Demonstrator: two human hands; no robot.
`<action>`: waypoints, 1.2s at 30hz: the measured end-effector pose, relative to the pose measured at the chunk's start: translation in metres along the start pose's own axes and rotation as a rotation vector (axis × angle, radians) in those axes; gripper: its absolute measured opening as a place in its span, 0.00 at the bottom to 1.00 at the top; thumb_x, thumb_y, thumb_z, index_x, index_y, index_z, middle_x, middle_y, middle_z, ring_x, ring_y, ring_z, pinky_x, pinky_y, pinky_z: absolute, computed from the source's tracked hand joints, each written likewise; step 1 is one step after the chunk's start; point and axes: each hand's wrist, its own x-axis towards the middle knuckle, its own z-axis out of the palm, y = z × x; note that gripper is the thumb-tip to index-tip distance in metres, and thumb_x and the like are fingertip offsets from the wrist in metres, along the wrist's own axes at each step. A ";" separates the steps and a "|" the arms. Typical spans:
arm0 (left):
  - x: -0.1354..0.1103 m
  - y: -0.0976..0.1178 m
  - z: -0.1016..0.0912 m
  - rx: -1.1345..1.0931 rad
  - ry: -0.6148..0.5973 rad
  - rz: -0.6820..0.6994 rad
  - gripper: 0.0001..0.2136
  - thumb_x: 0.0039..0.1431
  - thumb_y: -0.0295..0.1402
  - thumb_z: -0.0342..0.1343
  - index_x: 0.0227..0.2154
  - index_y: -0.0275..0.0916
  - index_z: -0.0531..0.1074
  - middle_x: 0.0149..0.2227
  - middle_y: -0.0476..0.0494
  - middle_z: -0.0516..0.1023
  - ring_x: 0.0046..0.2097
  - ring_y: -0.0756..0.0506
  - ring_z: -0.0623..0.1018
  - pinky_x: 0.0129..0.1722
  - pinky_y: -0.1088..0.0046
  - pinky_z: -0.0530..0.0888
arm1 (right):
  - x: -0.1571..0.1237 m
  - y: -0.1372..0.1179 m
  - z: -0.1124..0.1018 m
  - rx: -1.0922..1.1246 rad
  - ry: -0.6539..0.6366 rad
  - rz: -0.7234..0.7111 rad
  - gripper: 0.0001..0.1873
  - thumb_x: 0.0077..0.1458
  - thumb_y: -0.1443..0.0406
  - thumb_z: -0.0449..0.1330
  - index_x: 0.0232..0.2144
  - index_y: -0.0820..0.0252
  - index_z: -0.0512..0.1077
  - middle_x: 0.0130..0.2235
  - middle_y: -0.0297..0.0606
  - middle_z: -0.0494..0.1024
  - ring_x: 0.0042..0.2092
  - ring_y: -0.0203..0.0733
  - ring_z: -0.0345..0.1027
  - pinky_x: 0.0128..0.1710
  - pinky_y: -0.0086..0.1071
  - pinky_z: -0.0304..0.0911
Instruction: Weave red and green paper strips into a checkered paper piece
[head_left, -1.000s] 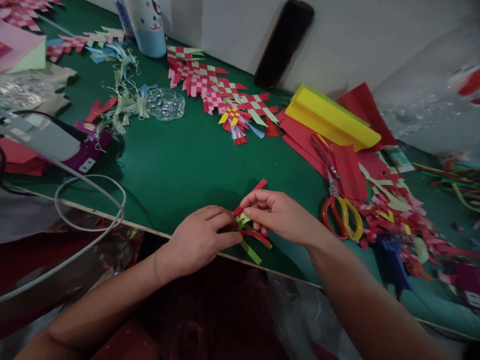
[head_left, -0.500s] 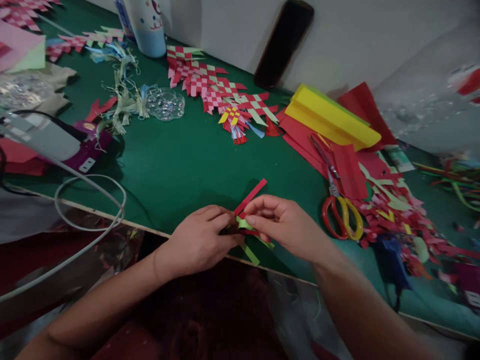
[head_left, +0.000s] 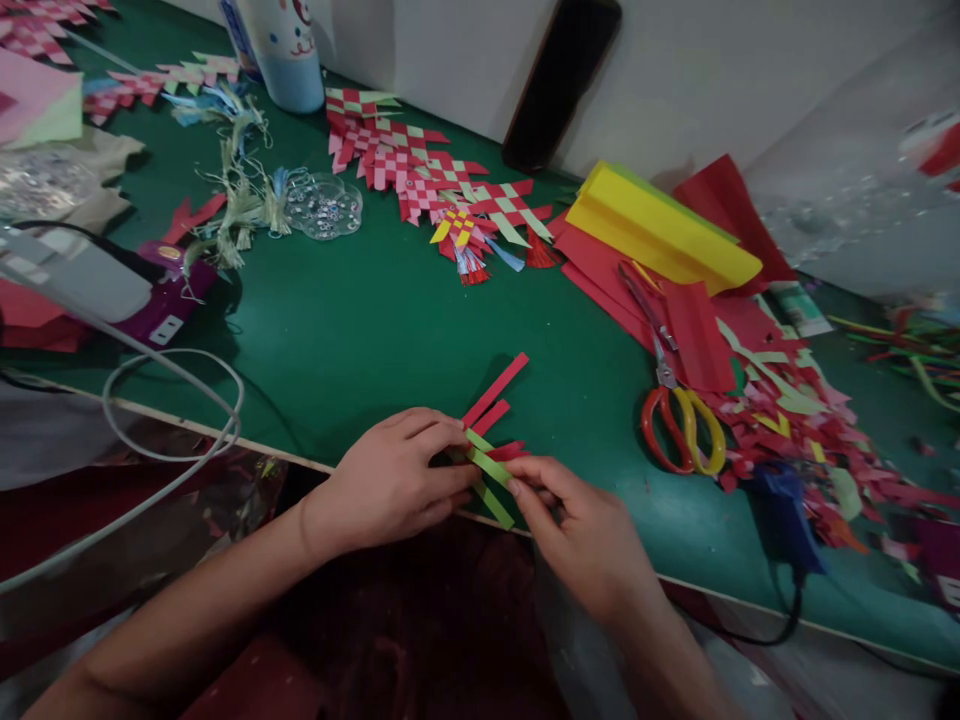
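Near the table's front edge, my left hand point(head_left: 409, 478) is closed around the gathered ends of several red and green paper strips. My right hand point(head_left: 581, 520) pinches the free end of a light green paper strip point(head_left: 489, 464) between thumb and fingertips. Red paper strips point(head_left: 501, 385) fan out up and to the right from the left hand. Another green strip point(head_left: 495, 506) slants down past the table edge. Where the strips cross is mostly hidden by the left fingers.
Scissors point(head_left: 666, 376) with red and yellow handles lie right of my hands, beside paper scraps point(head_left: 795, 430) and a blue tool point(head_left: 789, 510) with a cord. Woven paper fish point(head_left: 442, 175), a bead tray point(head_left: 326, 207) and a phone point(head_left: 562, 80) are farther back. A white cable point(head_left: 172, 352) loops at left.
My right hand has moved down and now pinches the green strip's end, which is drawn out to the right. More red strips show. The left hand has stayed nearly in place.
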 end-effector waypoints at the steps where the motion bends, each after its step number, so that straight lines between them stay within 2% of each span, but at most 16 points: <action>1: 0.000 0.000 0.000 -0.002 0.007 -0.003 0.10 0.64 0.35 0.54 0.44 0.43 0.76 0.49 0.43 0.74 0.53 0.42 0.73 0.54 0.60 0.71 | -0.001 0.002 0.002 -0.013 0.005 0.000 0.09 0.62 0.64 0.53 0.41 0.52 0.73 0.37 0.33 0.82 0.34 0.38 0.76 0.31 0.29 0.66; 7: -0.001 0.001 0.002 0.014 0.014 -0.010 0.09 0.63 0.36 0.55 0.43 0.39 0.75 0.47 0.42 0.75 0.52 0.42 0.74 0.56 0.59 0.71 | -0.007 0.006 0.010 -0.054 0.033 0.006 0.10 0.62 0.64 0.54 0.45 0.53 0.71 0.35 0.34 0.82 0.35 0.39 0.76 0.31 0.29 0.65; 11: 0.000 0.002 0.001 0.004 0.024 -0.011 0.09 0.62 0.35 0.56 0.42 0.39 0.76 0.47 0.42 0.75 0.52 0.42 0.74 0.56 0.58 0.71 | -0.007 0.008 0.011 -0.155 0.000 -0.038 0.08 0.63 0.64 0.54 0.42 0.54 0.72 0.35 0.33 0.81 0.34 0.38 0.75 0.31 0.30 0.63; 15: 0.001 0.004 0.000 -0.020 0.048 -0.013 0.07 0.61 0.34 0.57 0.39 0.40 0.76 0.47 0.42 0.75 0.52 0.42 0.74 0.55 0.59 0.71 | -0.005 0.010 0.002 -0.183 -0.028 -0.080 0.08 0.63 0.60 0.55 0.38 0.53 0.73 0.33 0.33 0.79 0.32 0.37 0.73 0.30 0.30 0.61; 18: 0.002 0.004 0.000 -0.026 0.056 -0.016 0.07 0.62 0.35 0.57 0.39 0.40 0.77 0.46 0.41 0.76 0.52 0.42 0.74 0.54 0.60 0.72 | 0.002 0.014 -0.007 -0.150 0.068 -0.102 0.11 0.65 0.59 0.54 0.35 0.55 0.73 0.33 0.34 0.77 0.35 0.38 0.72 0.35 0.31 0.63; 21: 0.002 0.003 0.001 -0.022 0.054 -0.012 0.08 0.62 0.35 0.57 0.40 0.40 0.77 0.46 0.41 0.76 0.51 0.41 0.74 0.53 0.60 0.73 | 0.016 0.019 -0.010 -0.174 0.176 -0.207 0.09 0.64 0.63 0.54 0.42 0.58 0.73 0.40 0.40 0.76 0.44 0.43 0.69 0.45 0.37 0.64; 24: 0.001 0.003 0.001 -0.012 0.048 -0.017 0.07 0.62 0.35 0.57 0.40 0.40 0.77 0.46 0.41 0.75 0.51 0.41 0.74 0.53 0.60 0.73 | 0.030 0.021 -0.007 -0.235 0.104 -0.315 0.11 0.63 0.65 0.56 0.46 0.58 0.73 0.44 0.43 0.73 0.47 0.47 0.64 0.49 0.42 0.64; 29: 0.000 0.003 -0.001 0.008 0.024 -0.008 0.07 0.62 0.34 0.56 0.41 0.41 0.76 0.46 0.42 0.75 0.52 0.42 0.73 0.54 0.59 0.72 | 0.043 0.016 -0.005 -0.246 -0.031 -0.359 0.08 0.61 0.66 0.56 0.41 0.57 0.74 0.47 0.44 0.71 0.50 0.49 0.60 0.50 0.45 0.63; 33: 0.001 0.003 -0.001 0.015 0.014 -0.015 0.07 0.63 0.33 0.55 0.42 0.42 0.75 0.46 0.43 0.75 0.52 0.42 0.74 0.55 0.59 0.72 | 0.049 0.012 -0.010 -0.221 -0.105 -0.356 0.05 0.60 0.69 0.57 0.32 0.58 0.72 0.43 0.42 0.72 0.47 0.46 0.62 0.47 0.42 0.62; 36: 0.001 0.003 -0.001 -0.032 0.010 -0.043 0.07 0.63 0.33 0.54 0.42 0.39 0.73 0.46 0.43 0.76 0.52 0.43 0.74 0.56 0.59 0.71 | 0.052 0.010 -0.014 -0.212 -0.184 -0.323 0.06 0.61 0.67 0.56 0.31 0.58 0.70 0.36 0.38 0.75 0.41 0.43 0.63 0.41 0.38 0.60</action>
